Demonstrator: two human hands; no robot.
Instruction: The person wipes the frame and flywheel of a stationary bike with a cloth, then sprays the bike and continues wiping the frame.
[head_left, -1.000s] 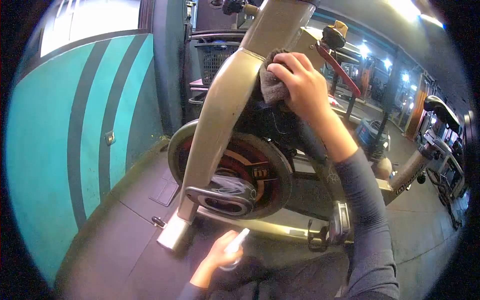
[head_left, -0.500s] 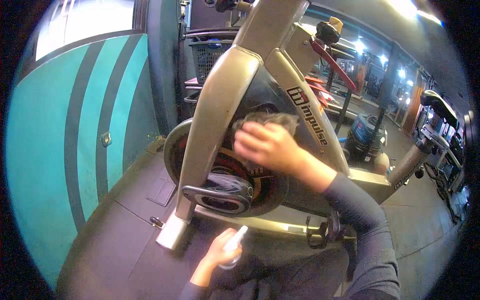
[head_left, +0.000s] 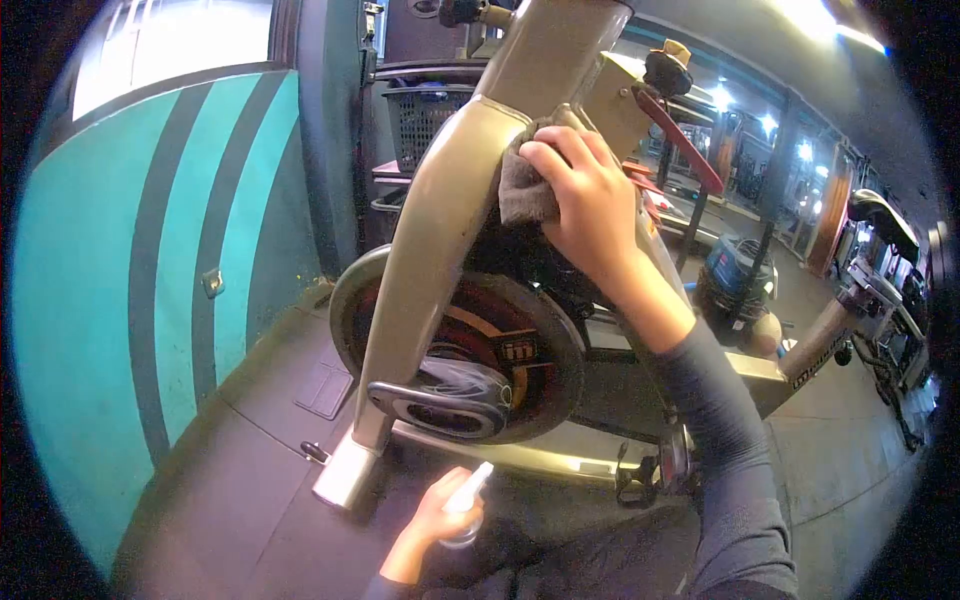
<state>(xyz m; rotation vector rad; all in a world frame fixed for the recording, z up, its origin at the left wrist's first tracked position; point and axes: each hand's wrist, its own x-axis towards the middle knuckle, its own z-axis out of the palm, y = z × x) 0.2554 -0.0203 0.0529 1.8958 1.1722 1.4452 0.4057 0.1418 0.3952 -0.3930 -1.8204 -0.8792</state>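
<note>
My right hand (head_left: 590, 195) presses a grey cloth (head_left: 528, 190) against the frame of an exercise bike (head_left: 445, 180), close to where the two slanted bars meet. Its fingers are closed over the cloth. Low in front of the bike, my left hand (head_left: 438, 515) grips a white spray bottle (head_left: 468, 495) with its nozzle pointing up. The bike's flywheel (head_left: 520, 345) and a black pedal (head_left: 440, 408) sit below the cloth. My right forearm covers part of the slanted bar behind it.
A teal wall (head_left: 90, 270) with dark stripes stands on the left. Behind the bike is a grey basket (head_left: 425, 125) on a shelf. A blue and black container (head_left: 738, 275) and another bike (head_left: 880, 260) are at the right.
My right hand has moved up with the cloth, from in front of the flywheel area to the upper joint of the frame. My left hand with the spray bottle has hardly moved.
</note>
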